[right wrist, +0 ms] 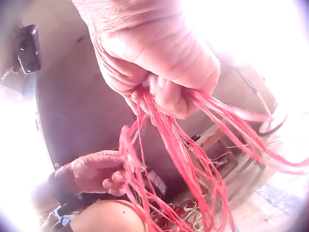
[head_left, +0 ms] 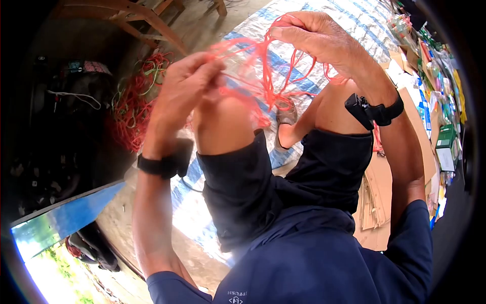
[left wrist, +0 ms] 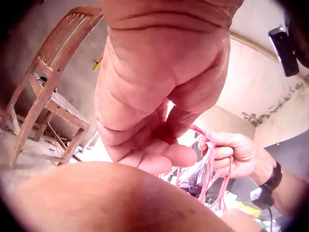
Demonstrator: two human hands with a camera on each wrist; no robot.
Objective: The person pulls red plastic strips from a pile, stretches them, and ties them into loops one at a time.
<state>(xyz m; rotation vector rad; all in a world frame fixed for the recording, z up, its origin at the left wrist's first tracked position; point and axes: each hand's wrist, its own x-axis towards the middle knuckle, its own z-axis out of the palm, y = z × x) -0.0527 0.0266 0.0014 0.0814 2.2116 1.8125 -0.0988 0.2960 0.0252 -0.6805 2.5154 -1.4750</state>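
Fingers of my right hand (head_left: 324, 43) are curled round a bunch of pinkish-red strands (right wrist: 176, 150), which dangles in loops between both hands, near the knees (head_left: 217, 131). My left hand (head_left: 177, 91) has bent fingers beside the strands; blur and overlap mean I cannot tell whether they pinch any. I'd hold the right grip steady and draw strands leftward gently, lest loops tighten into knots.
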